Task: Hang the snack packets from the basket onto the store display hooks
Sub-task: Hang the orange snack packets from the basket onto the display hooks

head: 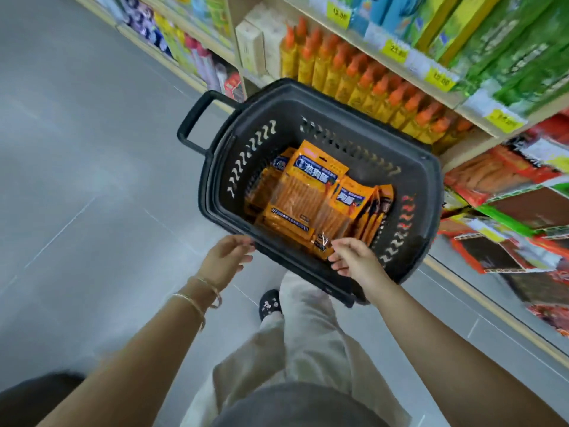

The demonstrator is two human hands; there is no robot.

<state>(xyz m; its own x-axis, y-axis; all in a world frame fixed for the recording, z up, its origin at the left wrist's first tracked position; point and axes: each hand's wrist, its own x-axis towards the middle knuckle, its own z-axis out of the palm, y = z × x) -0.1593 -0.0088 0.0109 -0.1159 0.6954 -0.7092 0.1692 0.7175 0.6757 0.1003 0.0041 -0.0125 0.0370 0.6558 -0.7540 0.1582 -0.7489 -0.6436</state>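
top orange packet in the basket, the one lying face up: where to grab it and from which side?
Probably the top orange packet by its near bottom edge, from the person's side over the basket rim. It lies flat, label up, that end closest to the right hand; its header points away.

The grey tiled floor [92, 180] carries a black basket [425, 192], its handle [197, 118] pointing to 10 o'clock. Orange snack packets [311, 186] lie piled on the basket's bottom, one on top with its label up, others on edge toward 4 o'clock. A shelf [471, 109] runs from 12 to 4 o'clock, with orange-capped bottles [369, 84] standing in a row.
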